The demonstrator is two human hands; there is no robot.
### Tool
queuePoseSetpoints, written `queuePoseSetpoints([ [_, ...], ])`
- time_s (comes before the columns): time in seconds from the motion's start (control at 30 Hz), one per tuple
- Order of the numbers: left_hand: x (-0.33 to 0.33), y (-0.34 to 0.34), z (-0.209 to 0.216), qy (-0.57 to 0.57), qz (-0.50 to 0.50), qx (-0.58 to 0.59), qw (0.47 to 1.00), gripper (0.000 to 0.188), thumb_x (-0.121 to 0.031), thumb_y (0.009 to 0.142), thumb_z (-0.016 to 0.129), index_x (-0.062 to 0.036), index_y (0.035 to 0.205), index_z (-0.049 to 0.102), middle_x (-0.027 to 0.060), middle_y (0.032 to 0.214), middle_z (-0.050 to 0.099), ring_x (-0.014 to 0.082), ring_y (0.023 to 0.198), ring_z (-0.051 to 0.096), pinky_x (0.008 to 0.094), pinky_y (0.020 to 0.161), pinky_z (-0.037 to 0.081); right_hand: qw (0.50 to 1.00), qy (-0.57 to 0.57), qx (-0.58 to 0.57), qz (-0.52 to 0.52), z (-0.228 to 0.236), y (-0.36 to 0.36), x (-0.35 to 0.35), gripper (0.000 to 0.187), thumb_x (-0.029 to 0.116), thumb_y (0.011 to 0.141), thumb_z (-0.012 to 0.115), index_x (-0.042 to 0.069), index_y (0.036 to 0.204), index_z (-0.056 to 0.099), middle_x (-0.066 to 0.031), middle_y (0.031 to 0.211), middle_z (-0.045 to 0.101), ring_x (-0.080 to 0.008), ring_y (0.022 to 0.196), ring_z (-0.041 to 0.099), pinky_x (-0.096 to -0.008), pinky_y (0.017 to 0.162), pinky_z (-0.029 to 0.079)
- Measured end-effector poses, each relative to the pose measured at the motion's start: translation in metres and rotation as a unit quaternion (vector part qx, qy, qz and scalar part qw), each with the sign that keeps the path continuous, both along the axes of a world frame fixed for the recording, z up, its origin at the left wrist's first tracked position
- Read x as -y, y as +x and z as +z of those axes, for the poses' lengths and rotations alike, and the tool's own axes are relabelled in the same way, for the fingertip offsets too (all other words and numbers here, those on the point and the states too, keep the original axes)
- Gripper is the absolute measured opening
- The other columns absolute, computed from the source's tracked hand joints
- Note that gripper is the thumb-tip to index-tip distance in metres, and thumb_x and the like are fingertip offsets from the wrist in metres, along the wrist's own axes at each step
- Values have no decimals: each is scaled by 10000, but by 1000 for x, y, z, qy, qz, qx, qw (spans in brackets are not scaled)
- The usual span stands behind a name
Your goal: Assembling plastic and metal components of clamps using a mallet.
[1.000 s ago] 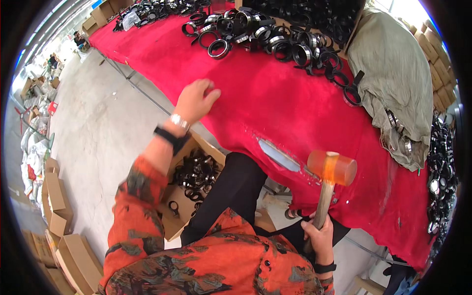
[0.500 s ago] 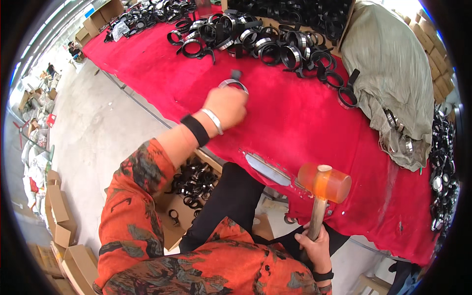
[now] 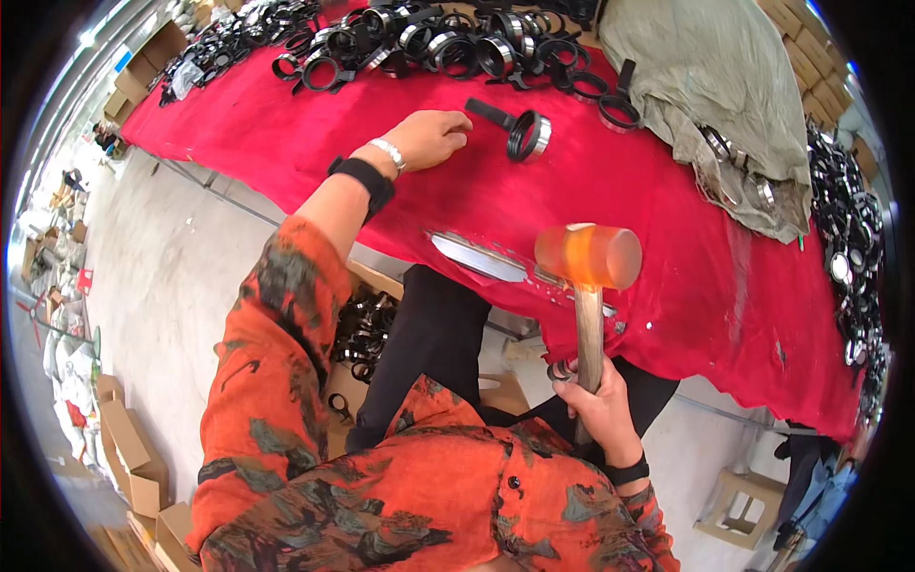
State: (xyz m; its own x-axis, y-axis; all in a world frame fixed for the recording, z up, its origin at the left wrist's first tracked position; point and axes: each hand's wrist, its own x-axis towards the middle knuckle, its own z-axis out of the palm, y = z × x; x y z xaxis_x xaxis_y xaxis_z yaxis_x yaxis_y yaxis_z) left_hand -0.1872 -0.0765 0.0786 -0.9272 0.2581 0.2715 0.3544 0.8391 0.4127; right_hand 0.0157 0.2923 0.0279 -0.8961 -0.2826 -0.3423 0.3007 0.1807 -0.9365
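Note:
My left hand (image 3: pixel 429 140) is over the red cloth with its fingers loosely curled, finger and thumb apart, and nothing visible between them. Just right of it, apart from the fingertips, is a black and silver ring clamp (image 3: pixel 527 137) with a flat black tab pointing toward the hand. Whether that clamp rests on the cloth or is in the air, I cannot tell. My right hand (image 3: pixel 607 405) grips the wooden handle of a mallet (image 3: pixel 588 257). Its translucent orange head is up, at the near edge of the table, right of a pale metal plate (image 3: pixel 479 257) there.
Several similar ring clamps (image 3: pixel 457 54) are heaped along the far side of the red-covered table (image 3: pixel 334 124). A grey-green sack (image 3: pixel 705 67) lies at the right, with more clamps beyond it. Below, a cardboard box (image 3: pixel 345 391) of small rings stands beside my leg.
The view has shifted, so the table sits higher in it. My left hand has let go of the ring clamp, which is now to its right. The mallet has risen slightly in my right hand.

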Motion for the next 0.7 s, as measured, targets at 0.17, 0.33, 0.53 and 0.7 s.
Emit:
queuePoseSetpoints([
  [0.17,-26,-14,8,5,116,-98,988,211,-144,854,539,-37,1020,612,161,969,649,348,943,606,427,830,484,999,-45,11,-4,-3,6,3,335,86,779,720,13,1044,529,0,687,542,-59,522,502,-224,461,411],
  [0.33,-79,-40,18,-224,-68,-194,953,337,-20,771,542,-59,1099,611,87,1131,605,274,1068,555,357,887,481,999,-37,20,-14,1,12,6,343,82,782,722,18,1047,515,5,684,540,-56,517,497,-215,458,402],
  [0.53,-92,-59,21,-330,-105,-166,923,335,-61,770,594,-77,1103,619,53,1197,588,228,1166,509,345,905,468,999,-19,29,-11,1,14,6,333,65,770,732,19,1017,514,-8,706,546,-70,527,514,-224,462,416],
  [0.7,-101,-82,21,-276,-69,3,959,262,-192,866,547,-66,1080,628,110,1173,613,272,1073,595,394,876,487,999,-13,33,-4,-1,11,2,362,112,775,741,26,1055,527,9,696,554,-48,543,500,-213,490,408],
])
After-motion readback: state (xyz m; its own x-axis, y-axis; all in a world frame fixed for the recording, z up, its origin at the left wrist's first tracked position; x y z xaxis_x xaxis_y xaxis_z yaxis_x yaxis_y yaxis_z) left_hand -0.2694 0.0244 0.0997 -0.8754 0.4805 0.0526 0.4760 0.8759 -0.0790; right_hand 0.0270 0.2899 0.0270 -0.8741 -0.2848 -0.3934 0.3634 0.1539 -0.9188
